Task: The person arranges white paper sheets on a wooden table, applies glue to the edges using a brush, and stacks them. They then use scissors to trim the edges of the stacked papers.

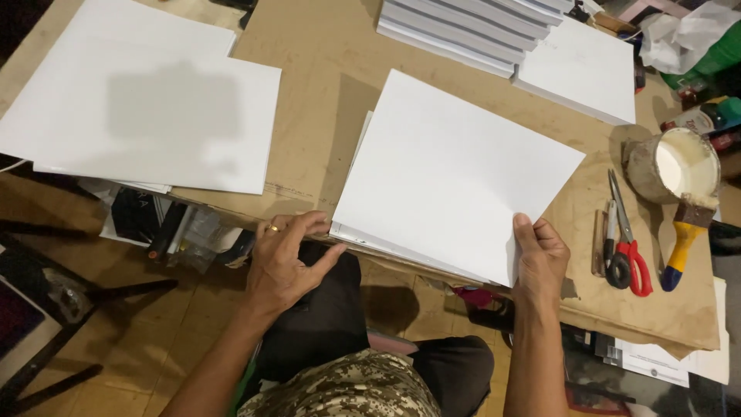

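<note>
A round, paint-crusted tin (670, 164) is sitting at three o'clock on the table, holding thick white paint or glue, and a yellow-and-blue-handled brush (683, 241) is leaning against its near rim. Just left of the brush, red-handled scissors (627, 251) are lying beside darker-handled ones (612, 247). The brown cardboard-covered table (324, 69) is carrying loose white sheets (147, 108) at ten o'clock and a stack of white boards (471, 27) at twelve o'clock, with one more flat white board (583, 69) to their right. In the centre, a large white square card (455, 174) is lying on a thin pile of similar sheets at the table's near edge. The left hand (284, 262), wearing a gold ring, is resting with loosely spread fingers against the pile's near left corner, touching but not gripping it. The right hand (540, 259) is pinching the card's near right corner, thumb on top, fingers tucked below. Under the table, a tiled floor and cluttered shelves are showing.
</note>
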